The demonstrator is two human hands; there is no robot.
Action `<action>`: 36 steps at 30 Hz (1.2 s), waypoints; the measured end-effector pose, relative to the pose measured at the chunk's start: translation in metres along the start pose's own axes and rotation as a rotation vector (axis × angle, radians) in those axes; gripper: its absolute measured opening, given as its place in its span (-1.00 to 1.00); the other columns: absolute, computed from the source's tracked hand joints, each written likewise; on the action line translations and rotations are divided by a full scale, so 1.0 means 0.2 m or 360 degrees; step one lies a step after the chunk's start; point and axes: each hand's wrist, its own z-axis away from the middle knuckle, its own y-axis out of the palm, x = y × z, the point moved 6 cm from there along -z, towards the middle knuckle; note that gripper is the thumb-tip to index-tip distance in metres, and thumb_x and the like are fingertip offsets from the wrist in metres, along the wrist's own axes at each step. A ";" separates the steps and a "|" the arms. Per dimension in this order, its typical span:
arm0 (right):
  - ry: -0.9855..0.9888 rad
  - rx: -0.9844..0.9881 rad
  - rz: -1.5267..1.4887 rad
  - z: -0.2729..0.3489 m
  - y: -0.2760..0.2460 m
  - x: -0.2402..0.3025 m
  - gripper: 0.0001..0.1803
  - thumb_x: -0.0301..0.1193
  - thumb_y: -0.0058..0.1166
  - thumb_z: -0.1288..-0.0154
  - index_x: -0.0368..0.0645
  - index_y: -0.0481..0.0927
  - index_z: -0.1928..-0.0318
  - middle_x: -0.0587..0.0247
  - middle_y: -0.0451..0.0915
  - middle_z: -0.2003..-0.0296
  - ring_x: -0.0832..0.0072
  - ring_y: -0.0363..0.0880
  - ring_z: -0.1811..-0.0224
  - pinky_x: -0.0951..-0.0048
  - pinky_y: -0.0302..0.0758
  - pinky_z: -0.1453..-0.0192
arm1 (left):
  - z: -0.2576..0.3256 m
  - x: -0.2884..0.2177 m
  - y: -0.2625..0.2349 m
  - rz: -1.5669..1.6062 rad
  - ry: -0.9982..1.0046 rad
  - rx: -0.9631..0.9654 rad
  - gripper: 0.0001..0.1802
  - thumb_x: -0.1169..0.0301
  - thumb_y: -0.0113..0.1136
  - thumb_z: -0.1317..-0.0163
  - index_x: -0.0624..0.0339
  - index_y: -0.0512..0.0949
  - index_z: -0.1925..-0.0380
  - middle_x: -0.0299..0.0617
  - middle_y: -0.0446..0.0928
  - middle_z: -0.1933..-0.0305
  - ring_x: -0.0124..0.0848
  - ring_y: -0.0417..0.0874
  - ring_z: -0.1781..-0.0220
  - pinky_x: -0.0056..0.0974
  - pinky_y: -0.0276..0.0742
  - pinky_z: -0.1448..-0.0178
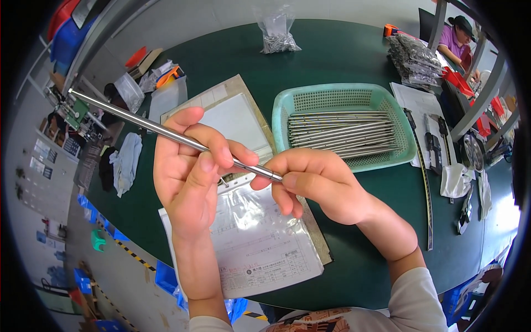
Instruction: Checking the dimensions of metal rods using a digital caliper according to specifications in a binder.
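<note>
The left hand (188,180) grips a slender silver metal rod (133,118) slanting from upper left to centre, while the right hand (323,180), pinching its lower end, best aligns with its axis.

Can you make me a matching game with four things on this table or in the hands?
Things:
1. basket
2. shiny rod
3. bag
4. paper

Clues:
A. near the far edge of the table
B. printed and white
C. pale green, with many thin rods inside
D. held by the left hand and right hand

Pairs: 1-C, 2-D, 3-A, 4-B
</note>
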 end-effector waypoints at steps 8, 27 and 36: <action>-0.0010 -0.0002 -0.0036 0.00 0.00 -0.01 -0.70 -0.46 -0.24 -0.34 -0.37 0.53 0.11 0.35 0.49 0.55 0.71 0.36 0.54 0.66 0.34 0.44 | 0.00 -0.01 0.00 -0.0046 0.0029 0.0019 -0.56 0.52 -0.07 -0.35 0.42 0.11 -0.16 -0.10 0.46 0.32 -0.17 0.66 0.24 -0.20 0.67 0.13; 0.0133 -0.0089 0.0048 -0.02 -0.04 -0.04 -0.71 -0.53 -0.24 -0.23 -0.40 0.55 0.17 0.36 0.42 0.60 0.64 0.35 0.56 0.59 0.35 0.43 | 0.01 0.00 0.04 -0.0247 0.0000 0.0005 -0.59 0.53 -0.03 -0.32 0.44 0.14 -0.10 -0.08 0.50 0.35 -0.21 0.67 0.26 -0.25 0.63 0.13; 0.0140 -0.0098 0.0061 -0.01 -0.04 -0.03 -0.71 -0.52 -0.23 -0.23 -0.40 0.55 0.19 0.36 0.41 0.60 0.64 0.34 0.57 0.58 0.33 0.45 | 0.01 0.00 0.05 -0.0300 -0.0007 -0.0020 -0.61 0.55 -0.05 -0.31 0.44 0.16 -0.10 -0.09 0.49 0.36 -0.24 0.66 0.26 -0.26 0.63 0.13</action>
